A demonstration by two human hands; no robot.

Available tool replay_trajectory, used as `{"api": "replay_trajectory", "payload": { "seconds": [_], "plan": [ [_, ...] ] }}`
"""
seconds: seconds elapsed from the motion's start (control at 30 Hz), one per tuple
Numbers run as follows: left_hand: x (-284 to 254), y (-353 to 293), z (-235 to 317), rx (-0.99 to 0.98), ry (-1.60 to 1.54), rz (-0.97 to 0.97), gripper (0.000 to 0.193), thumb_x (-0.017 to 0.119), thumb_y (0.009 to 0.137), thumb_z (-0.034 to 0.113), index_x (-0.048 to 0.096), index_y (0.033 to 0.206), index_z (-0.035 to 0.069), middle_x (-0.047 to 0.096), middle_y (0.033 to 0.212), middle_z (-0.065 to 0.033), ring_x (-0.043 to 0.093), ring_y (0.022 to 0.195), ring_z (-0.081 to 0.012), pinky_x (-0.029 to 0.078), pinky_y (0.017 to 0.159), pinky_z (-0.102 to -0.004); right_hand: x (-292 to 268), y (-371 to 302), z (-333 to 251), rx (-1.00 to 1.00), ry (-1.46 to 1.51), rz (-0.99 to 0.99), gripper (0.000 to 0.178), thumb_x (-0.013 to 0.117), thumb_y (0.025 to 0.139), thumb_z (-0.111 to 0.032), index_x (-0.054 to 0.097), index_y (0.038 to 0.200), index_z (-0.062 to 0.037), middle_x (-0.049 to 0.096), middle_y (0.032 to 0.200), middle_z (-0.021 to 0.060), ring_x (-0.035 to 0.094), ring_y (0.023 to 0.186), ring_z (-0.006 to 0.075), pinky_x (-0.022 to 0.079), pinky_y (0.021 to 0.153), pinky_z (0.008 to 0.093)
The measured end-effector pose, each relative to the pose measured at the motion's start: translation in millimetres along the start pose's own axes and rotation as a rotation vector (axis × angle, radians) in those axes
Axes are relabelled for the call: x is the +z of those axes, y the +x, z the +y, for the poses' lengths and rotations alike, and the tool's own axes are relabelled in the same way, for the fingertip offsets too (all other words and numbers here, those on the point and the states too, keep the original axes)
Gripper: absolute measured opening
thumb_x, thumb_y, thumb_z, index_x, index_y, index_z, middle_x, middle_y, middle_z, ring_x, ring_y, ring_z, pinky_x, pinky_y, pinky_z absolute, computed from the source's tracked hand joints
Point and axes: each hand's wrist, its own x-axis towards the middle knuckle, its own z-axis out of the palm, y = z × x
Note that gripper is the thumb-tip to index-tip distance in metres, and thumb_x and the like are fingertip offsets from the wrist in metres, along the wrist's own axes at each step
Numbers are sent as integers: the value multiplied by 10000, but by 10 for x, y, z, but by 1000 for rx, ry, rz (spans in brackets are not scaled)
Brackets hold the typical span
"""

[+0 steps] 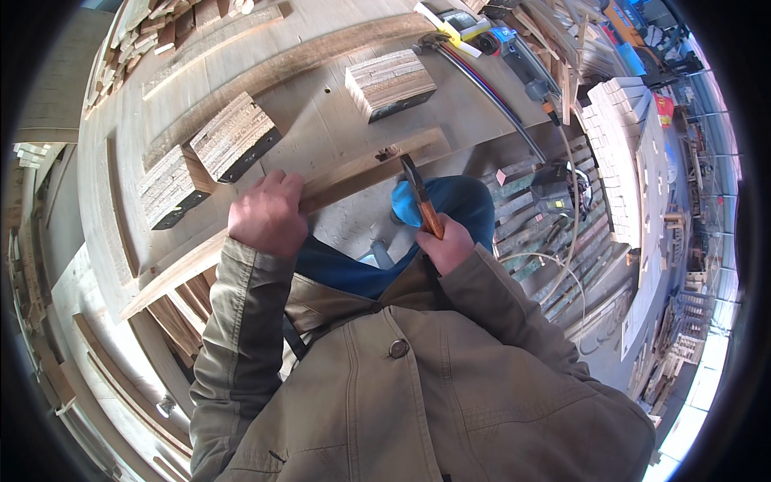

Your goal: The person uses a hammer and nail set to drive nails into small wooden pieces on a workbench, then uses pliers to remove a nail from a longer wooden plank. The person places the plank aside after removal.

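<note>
A long wooden strip lies along the near edge of the plywood worktable, with a dark, rough spot near its right part. My left hand is closed over the strip's left part, fingers curled on top of it. In my right hand is a hammer with an orange-brown wooden handle. Its dark metal end points up and away from me, close to the strip beside the dark spot; whether it touches cannot be told. Beyond my left hand stand two stacked-wood blocks with dark near faces.
A third block sits farther back on the worktable. Beyond it are a curved-looking batten, a yellow-and-white tool and a bundle of hoses. Scrap wood is piled far left. Slatted pallets lie at right.
</note>
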Motion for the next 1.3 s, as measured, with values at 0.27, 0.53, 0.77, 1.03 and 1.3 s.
{"api": "replay_trajectory", "payload": {
  "seconds": [0.27,0.53,0.77,1.03,1.3],
  "plan": [
    [-4,-4,-13,26,-18,10,127,717,806,121,635,893,79,655,896,-130,699,860,-365,578,700,-482,60,-4,-37,23,30,7,238,759,936,-211,644,986,-9,695,820,109,683,780,228,540,764,372],
    [12,-13,-27,40,-14,2,93,652,817,76,632,907,68,647,885,-140,692,846,-361,578,724,-478,99,-63,-162,55,-61,33,226,753,934,-197,633,974,-10,692,829,104,677,789,215,537,769,364],
    [25,-32,-23,44,-14,8,76,628,827,67,630,904,72,637,869,-133,688,833,-347,574,725,-461,258,-115,-214,81,-29,82,231,756,931,-199,626,964,-11,665,812,94,633,766,190,516,747,358],
    [33,-17,-34,20,-12,-35,104,682,822,103,644,912,67,658,899,-122,699,865,-339,579,746,-454,778,-135,-371,266,347,112,192,726,935,-183,596,963,-45,585,738,46,573,647,165,468,609,354],
    [57,-27,-37,9,12,-44,196,754,864,203,637,942,66,665,953,-132,705,907,-362,578,765,-482,1274,-145,-756,314,688,220,145,655,964,-118,514,953,-90,457,669,8,431,501,130,356,466,319]
  ]
}}
